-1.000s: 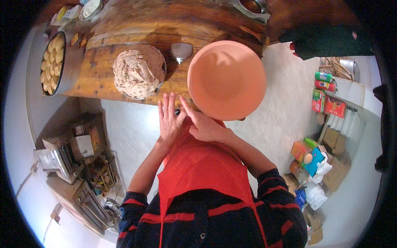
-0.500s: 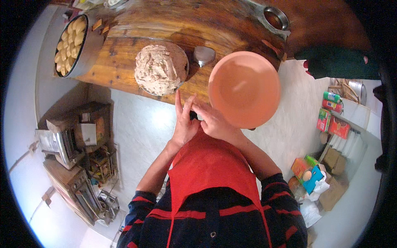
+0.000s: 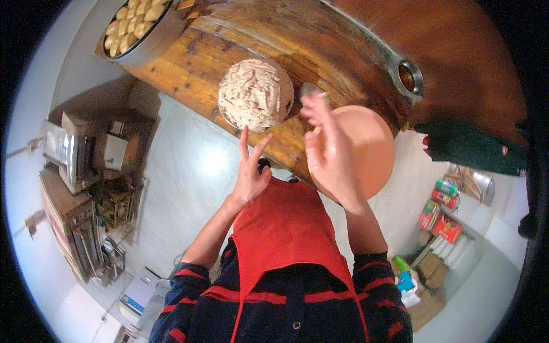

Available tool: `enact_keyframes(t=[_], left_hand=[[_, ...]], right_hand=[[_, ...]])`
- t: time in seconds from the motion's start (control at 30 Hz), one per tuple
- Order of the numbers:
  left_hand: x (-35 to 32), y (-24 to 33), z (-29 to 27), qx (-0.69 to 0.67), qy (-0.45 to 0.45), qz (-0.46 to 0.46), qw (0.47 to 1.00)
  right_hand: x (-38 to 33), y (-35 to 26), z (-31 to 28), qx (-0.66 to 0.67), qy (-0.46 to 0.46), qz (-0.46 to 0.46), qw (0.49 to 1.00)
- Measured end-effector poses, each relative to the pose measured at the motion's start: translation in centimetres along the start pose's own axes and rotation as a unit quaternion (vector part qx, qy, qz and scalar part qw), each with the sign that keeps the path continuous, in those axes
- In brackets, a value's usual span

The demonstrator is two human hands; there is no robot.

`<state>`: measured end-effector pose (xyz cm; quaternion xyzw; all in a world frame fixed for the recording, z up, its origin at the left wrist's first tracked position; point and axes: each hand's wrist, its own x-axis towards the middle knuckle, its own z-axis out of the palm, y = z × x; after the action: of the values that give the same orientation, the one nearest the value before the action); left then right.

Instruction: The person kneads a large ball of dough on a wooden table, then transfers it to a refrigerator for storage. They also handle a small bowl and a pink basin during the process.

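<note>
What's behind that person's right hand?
Behind the right hand is a round orange basin; a small greyish object peeks out past it. The hand covers part of the basin's left side, so anything there can't be seen.

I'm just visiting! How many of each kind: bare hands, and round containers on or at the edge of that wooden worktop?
Bare hands: 2 (left hand, right hand)
Bowl heaped with pinkish paste: 1
Salmon-coloured basin: 1
Deep pot of pale dough pieces: 1
Small metal bowl: 1
Total: 6
</note>
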<state>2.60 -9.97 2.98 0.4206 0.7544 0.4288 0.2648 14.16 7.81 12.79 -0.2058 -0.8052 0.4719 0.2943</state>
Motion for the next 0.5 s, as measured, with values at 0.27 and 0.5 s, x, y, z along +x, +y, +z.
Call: enact_keyframes(t=[0.27, 0.5], left_hand=[[-4.4, -5.5, -0.9, -0.058, 0.045, -0.116, 0.991], [-5.0, -9.6, -1.8, 0.015, 0.067, -0.193, 0.979]], right_hand=[[5.0, 7.2, 8.8, 0.240, -0.210, 0.432, 0.844], [-2.7, 12.4, 10.2, 0.267, -0.056, 0.334, 0.902]])
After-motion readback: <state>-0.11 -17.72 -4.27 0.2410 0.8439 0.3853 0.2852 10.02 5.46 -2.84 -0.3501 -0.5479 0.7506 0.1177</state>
